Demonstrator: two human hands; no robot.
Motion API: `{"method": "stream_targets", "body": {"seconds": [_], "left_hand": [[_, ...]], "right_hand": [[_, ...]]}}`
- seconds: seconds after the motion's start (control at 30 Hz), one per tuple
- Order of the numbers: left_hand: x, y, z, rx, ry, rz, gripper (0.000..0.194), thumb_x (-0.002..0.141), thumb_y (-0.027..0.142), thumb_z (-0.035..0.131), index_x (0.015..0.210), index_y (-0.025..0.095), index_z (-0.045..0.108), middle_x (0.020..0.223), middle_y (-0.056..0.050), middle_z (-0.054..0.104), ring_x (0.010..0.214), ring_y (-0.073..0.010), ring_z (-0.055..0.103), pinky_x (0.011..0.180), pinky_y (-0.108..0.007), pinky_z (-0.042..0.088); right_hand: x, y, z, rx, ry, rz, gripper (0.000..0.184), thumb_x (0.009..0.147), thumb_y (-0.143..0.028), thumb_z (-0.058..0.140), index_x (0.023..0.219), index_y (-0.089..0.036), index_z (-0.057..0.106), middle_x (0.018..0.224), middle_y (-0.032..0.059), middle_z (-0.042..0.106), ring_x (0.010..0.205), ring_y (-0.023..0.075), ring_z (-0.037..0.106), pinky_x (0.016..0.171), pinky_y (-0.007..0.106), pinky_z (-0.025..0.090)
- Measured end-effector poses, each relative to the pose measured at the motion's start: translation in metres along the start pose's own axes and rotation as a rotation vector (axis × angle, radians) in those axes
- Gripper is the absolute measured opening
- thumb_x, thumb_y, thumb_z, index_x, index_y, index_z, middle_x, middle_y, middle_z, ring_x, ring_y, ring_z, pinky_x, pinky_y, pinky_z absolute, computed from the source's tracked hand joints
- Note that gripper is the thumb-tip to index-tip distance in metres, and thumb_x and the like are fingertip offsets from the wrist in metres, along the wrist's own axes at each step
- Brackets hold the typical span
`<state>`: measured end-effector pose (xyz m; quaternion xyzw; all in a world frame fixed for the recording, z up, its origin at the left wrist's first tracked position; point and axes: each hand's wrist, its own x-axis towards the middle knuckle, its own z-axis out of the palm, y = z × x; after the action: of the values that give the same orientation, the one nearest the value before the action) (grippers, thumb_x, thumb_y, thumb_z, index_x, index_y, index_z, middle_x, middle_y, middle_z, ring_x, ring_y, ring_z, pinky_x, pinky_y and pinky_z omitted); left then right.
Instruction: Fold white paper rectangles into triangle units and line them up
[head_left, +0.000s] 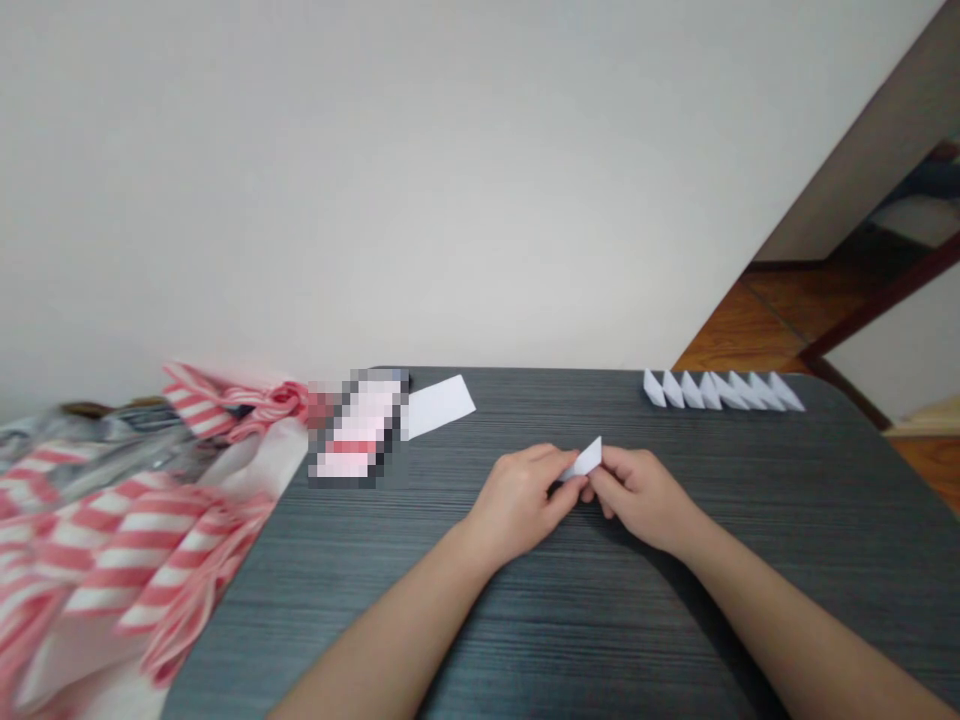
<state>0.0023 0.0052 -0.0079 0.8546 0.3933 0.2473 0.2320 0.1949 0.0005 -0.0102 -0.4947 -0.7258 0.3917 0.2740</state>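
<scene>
A small piece of folded white paper (588, 459) is held between both hands, just above the middle of the dark table (570, 620). My left hand (525, 498) pinches its left end between thumb and fingers. On the other side, my right hand (643, 496) has thumb and fingers closed on the paper's right edge. One pointed corner sticks up between the hands, while its lower part is hidden by the fingers.
Several folded white paper pieces (712, 391) stand in a row at the back right. White paper (441, 404) lies at the back left beside a blurred phone-like object (360, 425). Red-and-white striped cloth (150, 540) is heaped left of the table. A white wall (480, 180) rises behind.
</scene>
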Motion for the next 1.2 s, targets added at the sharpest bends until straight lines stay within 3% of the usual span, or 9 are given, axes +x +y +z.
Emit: {"method": "stream_targets", "body": {"seconds": [0.4,0.67,1.0,1.2], "left_hand": [[-0.0022,0.0015,0.0013,0.032,0.026,0.007,0.020,0.094,0.026,0.051,0.103,0.018,0.067,0.085,-0.004,0.065,0.075,-0.0159,0.059,0.066,-0.026,0.043],[-0.0018,-0.0014,0.0013,0.000,0.044,0.044,0.023,0.097,0.026,0.048,0.109,0.018,0.066,0.086,-0.004,0.066,0.079,-0.0157,0.060,0.070,-0.026,0.045],[-0.0038,0.0001,0.0037,0.054,0.051,0.034,0.023,0.096,0.028,0.049,0.107,0.018,0.067,0.084,-0.004,0.066,0.075,-0.0158,0.060,0.066,-0.026,0.044],[-0.0026,0.0015,0.0023,0.032,0.081,0.015,0.023,0.095,0.027,0.049,0.104,0.017,0.068,0.083,-0.005,0.066,0.073,-0.0159,0.060,0.066,-0.026,0.044]], "right_hand": [[-0.0002,0.0002,0.0030,0.031,-0.026,0.050,0.026,0.085,-0.011,0.045,0.063,-0.019,0.055,0.050,-0.0040,0.058,0.044,0.0112,0.055,0.048,0.021,0.041],[0.0005,-0.0008,0.0014,0.058,-0.053,0.024,0.032,0.092,-0.019,0.042,0.064,-0.018,0.057,0.052,-0.0025,0.058,0.048,0.0117,0.056,0.053,0.021,0.042],[0.0008,-0.0002,0.0041,0.020,-0.051,0.040,0.026,0.086,-0.012,0.044,0.063,-0.018,0.054,0.051,-0.0038,0.058,0.044,0.0105,0.055,0.048,0.019,0.041],[0.0003,-0.0002,0.0044,-0.012,-0.034,-0.032,0.026,0.087,-0.012,0.044,0.064,-0.018,0.055,0.053,-0.0042,0.058,0.046,0.0094,0.054,0.050,0.019,0.039]]}}
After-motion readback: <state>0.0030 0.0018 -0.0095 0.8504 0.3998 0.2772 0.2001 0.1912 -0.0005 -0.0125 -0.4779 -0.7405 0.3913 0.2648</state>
